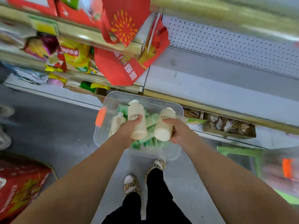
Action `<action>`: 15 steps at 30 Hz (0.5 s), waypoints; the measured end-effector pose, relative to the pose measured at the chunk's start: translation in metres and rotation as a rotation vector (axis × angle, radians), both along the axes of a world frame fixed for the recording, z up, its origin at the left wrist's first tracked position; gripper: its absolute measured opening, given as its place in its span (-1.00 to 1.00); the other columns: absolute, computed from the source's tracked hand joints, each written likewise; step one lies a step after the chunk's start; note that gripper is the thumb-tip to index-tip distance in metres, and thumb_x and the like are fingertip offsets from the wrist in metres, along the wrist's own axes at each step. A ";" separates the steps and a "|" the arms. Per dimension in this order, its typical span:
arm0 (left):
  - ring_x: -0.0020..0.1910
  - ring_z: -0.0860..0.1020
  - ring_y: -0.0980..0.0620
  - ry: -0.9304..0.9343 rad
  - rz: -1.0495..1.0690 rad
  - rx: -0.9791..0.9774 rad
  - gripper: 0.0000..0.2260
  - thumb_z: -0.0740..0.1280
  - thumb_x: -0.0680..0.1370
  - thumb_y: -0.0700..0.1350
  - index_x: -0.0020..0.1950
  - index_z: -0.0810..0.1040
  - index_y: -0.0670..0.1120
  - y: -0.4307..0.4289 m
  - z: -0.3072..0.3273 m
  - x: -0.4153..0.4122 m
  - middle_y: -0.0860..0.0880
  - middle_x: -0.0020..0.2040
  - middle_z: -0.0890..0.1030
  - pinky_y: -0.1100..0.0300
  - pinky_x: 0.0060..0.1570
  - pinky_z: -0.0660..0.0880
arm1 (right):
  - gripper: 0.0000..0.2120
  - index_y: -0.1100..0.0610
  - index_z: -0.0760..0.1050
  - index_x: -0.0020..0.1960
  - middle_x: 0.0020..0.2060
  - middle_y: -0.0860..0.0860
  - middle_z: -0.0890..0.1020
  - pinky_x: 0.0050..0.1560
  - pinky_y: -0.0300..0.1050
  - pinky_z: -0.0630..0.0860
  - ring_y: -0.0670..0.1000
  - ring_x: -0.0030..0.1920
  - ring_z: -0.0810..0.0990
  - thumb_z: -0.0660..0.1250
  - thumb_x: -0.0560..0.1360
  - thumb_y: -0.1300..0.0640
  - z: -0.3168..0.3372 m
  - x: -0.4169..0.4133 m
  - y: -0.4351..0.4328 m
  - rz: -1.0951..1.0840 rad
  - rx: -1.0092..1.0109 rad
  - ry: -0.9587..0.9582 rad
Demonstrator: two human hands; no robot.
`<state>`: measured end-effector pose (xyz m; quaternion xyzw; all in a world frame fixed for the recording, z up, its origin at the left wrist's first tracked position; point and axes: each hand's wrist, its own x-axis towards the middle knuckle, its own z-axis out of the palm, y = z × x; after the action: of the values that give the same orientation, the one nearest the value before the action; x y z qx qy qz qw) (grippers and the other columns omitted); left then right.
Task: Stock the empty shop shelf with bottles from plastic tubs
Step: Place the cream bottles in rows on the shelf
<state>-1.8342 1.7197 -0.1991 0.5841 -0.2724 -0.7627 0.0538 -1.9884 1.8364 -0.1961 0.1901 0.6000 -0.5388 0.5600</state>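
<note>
Above a clear plastic tub [163, 153], the left hand [127, 129] and right hand [178, 130] each grip a cream bottle [137, 120], [165, 126], fingers curled around them.

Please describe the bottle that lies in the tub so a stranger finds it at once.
Find the clear plastic tub in front of the shelves. By its left wall, near the orange latch, lies a cream bottle. Unlike the two other bottles gripped by the hands, nobody holds it.

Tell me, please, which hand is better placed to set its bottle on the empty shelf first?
Probably the right. The right hand grips a bottle on the side nearer the empty shelf, which stretches ahead and rightward. The left hand, holding another bottle, sits farther over, toward the stocked shelves.
</note>
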 end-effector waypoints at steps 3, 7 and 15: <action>0.05 0.60 -0.13 0.178 -0.044 -0.080 -0.76 0.42 0.52 -0.12 0.16 0.55 -0.15 -0.007 0.046 0.004 -0.13 0.10 0.63 -0.14 0.16 0.52 | -0.58 0.17 0.44 0.27 0.09 0.19 0.58 -0.06 0.24 0.58 0.24 0.05 0.60 0.40 0.45 0.37 0.048 -0.001 0.005 -0.090 -0.106 0.037; 0.06 0.62 -0.15 0.335 -0.129 -0.255 -0.63 0.40 0.51 -0.19 0.30 0.50 -0.23 -0.018 0.101 0.006 -0.18 0.18 0.62 -0.13 0.13 0.55 | -0.59 0.28 0.47 0.28 0.16 0.21 0.60 0.18 0.26 0.54 0.26 0.23 0.58 0.39 0.45 0.38 0.111 -0.009 0.007 -0.061 -0.236 0.175; 0.11 0.63 -0.15 0.600 -0.265 -0.518 -0.48 0.51 0.33 -0.15 0.28 0.51 -0.13 -0.022 0.192 -0.014 -0.14 0.11 0.68 -0.14 0.16 0.52 | -0.42 0.26 0.50 0.21 0.04 0.18 0.68 -0.03 0.11 0.63 0.20 0.08 0.63 0.45 0.19 0.36 0.260 -0.053 -0.006 -0.020 -0.547 0.638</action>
<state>-1.8486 1.6973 -0.0071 0.2631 -0.5002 -0.8057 0.1773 -2.0418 1.8305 0.0642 -0.1362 0.5764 -0.7154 0.3706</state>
